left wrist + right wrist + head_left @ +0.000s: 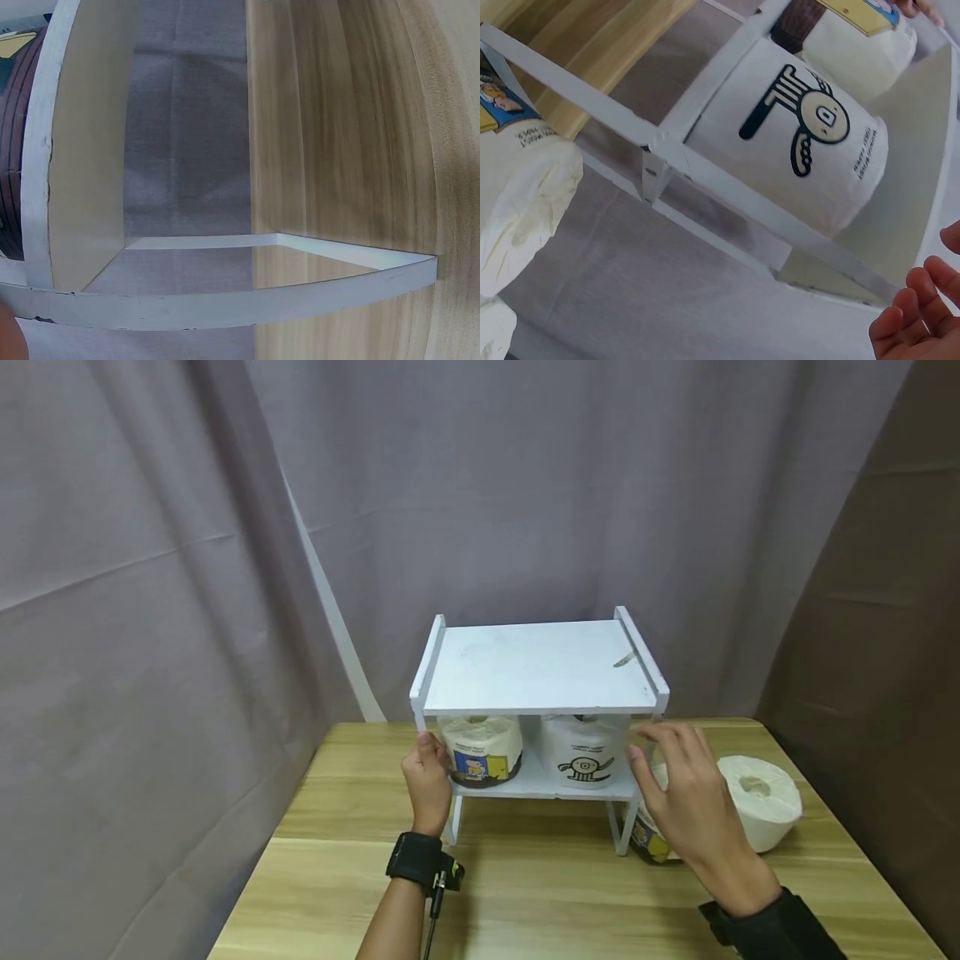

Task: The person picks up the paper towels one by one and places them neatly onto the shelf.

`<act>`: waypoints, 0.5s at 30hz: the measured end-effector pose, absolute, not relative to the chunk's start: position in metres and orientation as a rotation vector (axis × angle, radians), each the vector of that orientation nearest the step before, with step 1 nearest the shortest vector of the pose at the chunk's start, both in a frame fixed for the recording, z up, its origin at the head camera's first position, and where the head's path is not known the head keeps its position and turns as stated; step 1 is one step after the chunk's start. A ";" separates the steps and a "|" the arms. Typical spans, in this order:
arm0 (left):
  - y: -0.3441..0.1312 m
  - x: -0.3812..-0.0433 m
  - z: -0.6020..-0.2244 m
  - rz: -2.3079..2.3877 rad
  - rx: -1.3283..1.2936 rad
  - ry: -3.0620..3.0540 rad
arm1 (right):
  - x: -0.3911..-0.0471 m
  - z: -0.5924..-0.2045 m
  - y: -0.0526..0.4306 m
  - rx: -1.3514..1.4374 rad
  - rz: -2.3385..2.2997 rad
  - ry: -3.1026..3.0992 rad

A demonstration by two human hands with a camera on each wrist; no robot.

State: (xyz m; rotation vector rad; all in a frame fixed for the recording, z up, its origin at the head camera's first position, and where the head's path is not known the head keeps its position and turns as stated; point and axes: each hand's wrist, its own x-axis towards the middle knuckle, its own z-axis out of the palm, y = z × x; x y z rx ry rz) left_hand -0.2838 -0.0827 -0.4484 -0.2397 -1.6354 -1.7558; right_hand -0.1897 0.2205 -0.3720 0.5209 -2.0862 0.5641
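A white two-tier shelf [540,664] stands on the wooden table. My left hand [429,782] grips its left upright at the height of the lower board; in the left wrist view only a fingertip [10,337] shows beside the white frame. On the lower board sit two wrapped toilet rolls: one with a blue and yellow print [483,750] beside the left hand, one with a dog drawing [587,752] towards the right. My right hand [686,797] is raised near the right upright, fingers loosely bent with nothing in them. They also show in the right wrist view, near the top board.
Right of the shelf, two more toilet rolls stand on the table [525,893]: a white one [761,802] and a printed one [654,843] partly hidden behind the right hand. Grey curtains [525,502] hang behind and to the left, a brown one [877,635] on the right.
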 end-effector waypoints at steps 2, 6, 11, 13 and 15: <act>-0.084 -0.284 -0.449 -1.758 -0.245 -1.629 | -0.188 -0.371 0.222 0.496 0.589 -2.067; -0.085 -0.284 -0.449 -1.748 -0.262 -1.645 | -0.184 -0.370 0.228 0.417 0.631 -2.033; -0.085 -0.285 -0.450 -1.750 -0.267 -1.630 | -0.182 -0.376 0.240 0.317 0.638 -2.105; -0.085 -0.285 -0.450 -1.750 -0.267 -1.629 | -0.181 -0.379 0.243 0.287 0.634 -2.137; -0.084 -0.285 -0.450 -1.746 -0.266 -1.634 | -0.181 -0.382 0.246 0.268 0.637 -2.162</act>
